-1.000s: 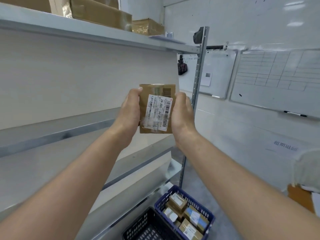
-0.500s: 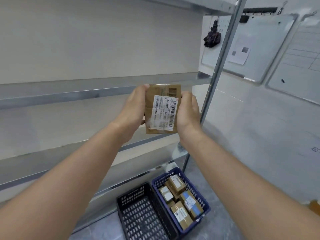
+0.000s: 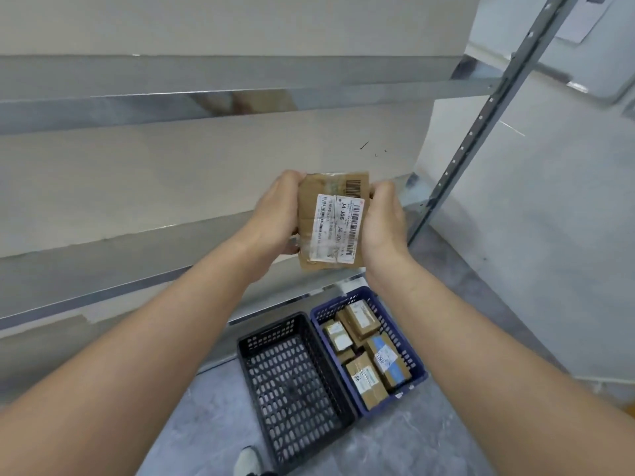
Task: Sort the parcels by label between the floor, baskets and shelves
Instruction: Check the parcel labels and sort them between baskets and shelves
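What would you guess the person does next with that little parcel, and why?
Probably ease the parcel forward onto the shelf behind it. Both the left hand and right hand grip it upright at that shelf's height, label J4-J06 facing the camera as if being read. That is a guess: the black basket and blue basket on the floor below are other possible spots.

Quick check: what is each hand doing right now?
Left hand: grips the left edge of the cardboard parcel.
Right hand: grips the same parcel's right edge.
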{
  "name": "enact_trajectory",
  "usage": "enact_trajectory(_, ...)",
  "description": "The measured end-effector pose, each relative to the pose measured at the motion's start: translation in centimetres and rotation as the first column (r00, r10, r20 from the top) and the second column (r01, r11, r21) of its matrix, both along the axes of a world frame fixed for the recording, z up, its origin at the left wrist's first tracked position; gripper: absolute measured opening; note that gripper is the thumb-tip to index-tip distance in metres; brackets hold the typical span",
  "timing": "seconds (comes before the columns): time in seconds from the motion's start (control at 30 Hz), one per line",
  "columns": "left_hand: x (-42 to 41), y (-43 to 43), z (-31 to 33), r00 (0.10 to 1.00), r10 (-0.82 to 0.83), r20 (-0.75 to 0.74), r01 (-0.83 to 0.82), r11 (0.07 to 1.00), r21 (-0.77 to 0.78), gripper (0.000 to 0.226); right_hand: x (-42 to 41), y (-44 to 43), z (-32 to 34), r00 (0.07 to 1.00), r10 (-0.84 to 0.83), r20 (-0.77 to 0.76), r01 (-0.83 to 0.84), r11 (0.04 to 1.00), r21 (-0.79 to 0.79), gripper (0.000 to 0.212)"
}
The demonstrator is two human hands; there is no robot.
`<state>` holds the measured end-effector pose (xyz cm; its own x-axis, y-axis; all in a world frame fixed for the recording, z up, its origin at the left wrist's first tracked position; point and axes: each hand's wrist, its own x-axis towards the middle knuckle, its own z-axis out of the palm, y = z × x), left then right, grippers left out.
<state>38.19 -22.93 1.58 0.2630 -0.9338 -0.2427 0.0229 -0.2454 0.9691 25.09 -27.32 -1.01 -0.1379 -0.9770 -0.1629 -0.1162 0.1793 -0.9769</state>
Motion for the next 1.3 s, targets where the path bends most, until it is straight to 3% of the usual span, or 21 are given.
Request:
enact_trajectory(0.3, -3.9, -4.4, -7.3, 0.983, 0.179, -0.03, -0.173, 0.975, 0.136, 0.039, -2.8, -7.2, -8.9, 0.972, 0.233, -0.009, -0.229, 0.963, 0.138, 0.027)
enact_trajectory(0.5, -7.9, -6.9, -14.9, 0.927, 0.371, -0.057, -0.344, 0.9, 0.267, 0.041, -6.3, -11.4, -16.8, 0.897, 0.44, -0.046, -0.423, 0.884, 0.199, 0.027)
enact_trajectory(0.57, -8.9, -7.3, -18.0, 0.9, 0.432, -0.057, -0.398, 0.868, 0.298, 0.04, -6.7, -12.2, -19.9, 0.885, 0.462, -0.064, -0.44, 0.872, 0.216, 0.029)
enact_trajectory(0.67, -9.6, -8.1, -23.4, 0.903, 0.43, 0.015, -0.415, 0.859, 0.3, 0.055, -6.3, -12.4, -25.0, 0.868, 0.494, -0.058, -0.466, 0.848, 0.252, 0.025)
enact_trajectory(0.73, -9.5, -8.2, -27.2, 0.891, 0.453, 0.043, -0.441, 0.838, 0.322, 0.064, -5.9, -12.1, -28.7, 0.862, 0.501, -0.071, -0.468, 0.843, 0.265, 0.035)
enact_trajectory(0.93, -7.8, -8.1, -37.6, 0.869, 0.495, -0.023, -0.444, 0.798, 0.407, 0.053, -4.5, -11.8, -37.9, 0.865, 0.503, -0.011, -0.463, 0.804, 0.373, 0.055)
enact_trajectory(1.13, -7.1, -8.8, -45.9, 0.894, 0.445, -0.044, -0.369, 0.79, 0.489, 0.068, -4.1, -12.2, -46.5, 0.874, 0.487, -0.004, -0.448, 0.807, 0.384, 0.044)
enact_trajectory(1.3, -6.6, -9.6, -53.2, 0.905, 0.422, -0.056, -0.325, 0.77, 0.55, 0.051, -3.6, -11.5, -53.7, 0.896, 0.443, -0.014, -0.39, 0.804, 0.449, 0.048)
